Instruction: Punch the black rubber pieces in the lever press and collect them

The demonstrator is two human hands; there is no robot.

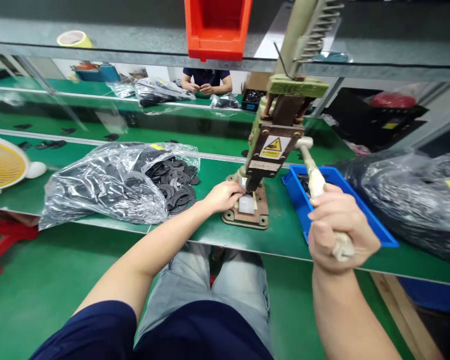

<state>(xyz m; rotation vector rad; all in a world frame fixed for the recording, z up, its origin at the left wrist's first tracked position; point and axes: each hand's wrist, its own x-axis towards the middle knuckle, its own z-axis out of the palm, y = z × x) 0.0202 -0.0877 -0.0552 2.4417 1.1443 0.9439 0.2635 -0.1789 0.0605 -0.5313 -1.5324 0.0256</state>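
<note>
A hand press [270, 150] with a yellow warning label stands on the green bench [217, 235]. My right hand [339, 227] is wrapped round its taped lever handle [315, 181], which is pulled down toward me. My left hand [223, 196] rests at the press base, fingers curled against the white block [246, 204] under the ram; what they pinch is hidden. A clear plastic bag [108, 182] spilling black ring-shaped parts [176, 185] lies just left of that hand.
A blue tray [363, 220] holding black parts sits right of the press, beside a large plastic bag [412, 195]. A yellow fan [3, 165] stands far left. A red bin [217, 27] and tape roll [74, 39] sit on the shelf above. Another person [206, 82] works across the bench.
</note>
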